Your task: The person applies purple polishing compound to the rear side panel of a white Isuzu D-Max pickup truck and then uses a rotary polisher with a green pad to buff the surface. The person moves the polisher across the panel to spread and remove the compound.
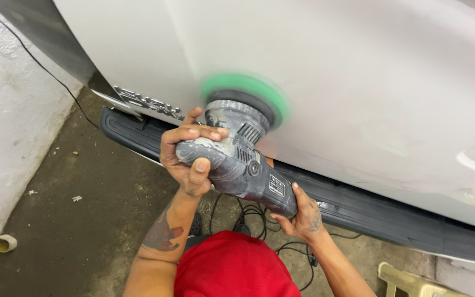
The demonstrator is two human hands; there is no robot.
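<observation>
concrete garage floor (83, 220) lies below white vehicle door panel (358, 82). left hand (185, 157) clamps the head of a grey dust-coated electric polisher (237, 157); right hand (303, 217) grips its tail. green foam pad (248, 88) presses against the panel; polishing appears underway, finished extent indeterminable.

both hands (191, 157) (303, 217) curled tight — forearms raised, wrists bent.

The polisher (237, 154) sits pressed against the vehicle panel (358, 82), its pad (246, 91) flat on the panel above the running board (358, 206). The left hand (188, 157) wraps the front of the tool, the right hand (303, 217) holds its rear end. Cables (254, 217) lie on the floor (83, 220) below, and a tape roll (5, 243) rests far left by the wall (6, 137).
</observation>
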